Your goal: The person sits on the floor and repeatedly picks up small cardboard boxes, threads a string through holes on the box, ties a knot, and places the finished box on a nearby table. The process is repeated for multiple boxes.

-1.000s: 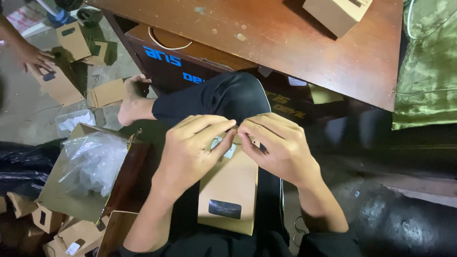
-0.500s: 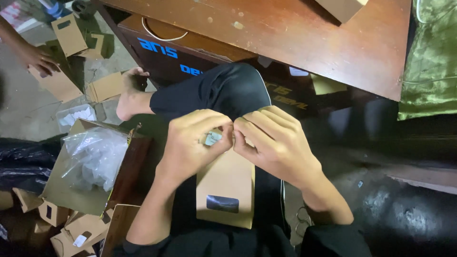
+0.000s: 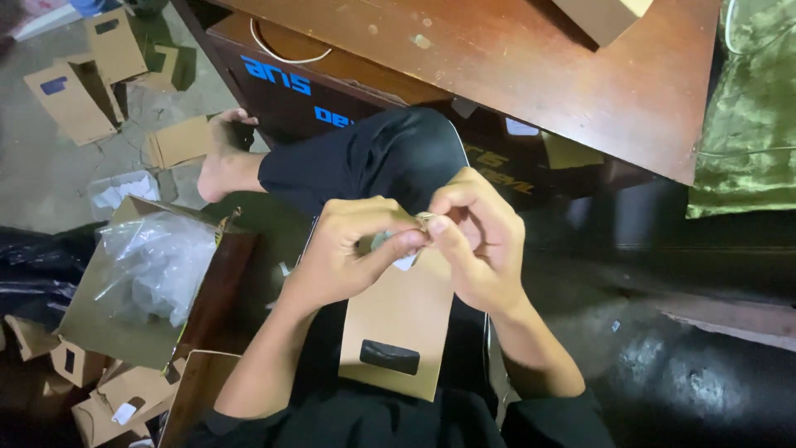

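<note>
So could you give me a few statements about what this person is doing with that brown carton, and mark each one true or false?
1. Both hands, the left hand and the right hand, meet at the top end of a flat brown carton. True.
2. The carton lies on the wooden table. False: it rests on the person's lap, below the table's edge.
3. The carton has a dark window near its lower end. True.
4. The open box beside the person's left arm holds clear plastic bags. True.
5. The floor to the left has no cartons on it. False: several flat brown cartons lie scattered there.
</note>
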